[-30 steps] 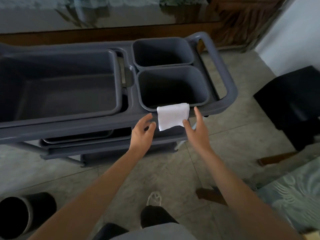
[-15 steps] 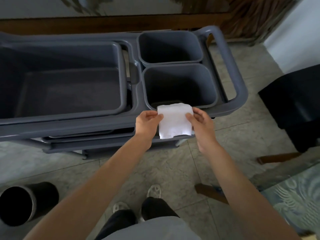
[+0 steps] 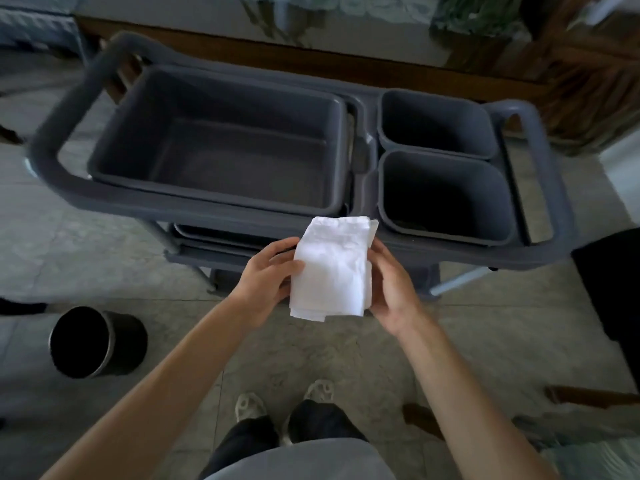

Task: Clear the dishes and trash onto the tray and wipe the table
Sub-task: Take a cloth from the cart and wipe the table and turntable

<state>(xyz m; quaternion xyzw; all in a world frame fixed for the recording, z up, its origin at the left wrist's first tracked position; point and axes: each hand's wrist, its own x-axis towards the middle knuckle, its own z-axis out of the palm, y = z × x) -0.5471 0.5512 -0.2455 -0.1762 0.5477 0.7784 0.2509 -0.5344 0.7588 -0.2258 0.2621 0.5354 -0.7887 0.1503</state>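
apparently both hands [image 3: 266, 278] [image 3: 391, 285] pinch the cloth [image 3: 332, 268].

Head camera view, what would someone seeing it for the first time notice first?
The folded white cloth at centre stands out, held between the left hand and right hand in front of the grey cart. Behind it sit a large grey tub and two smaller bins to its right. A black bucket stands on the floor at lower left.

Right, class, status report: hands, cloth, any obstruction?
Both hands, left hand and right hand, hold the folded white cloth. Cloth off the grey cart. Nothing in the way.
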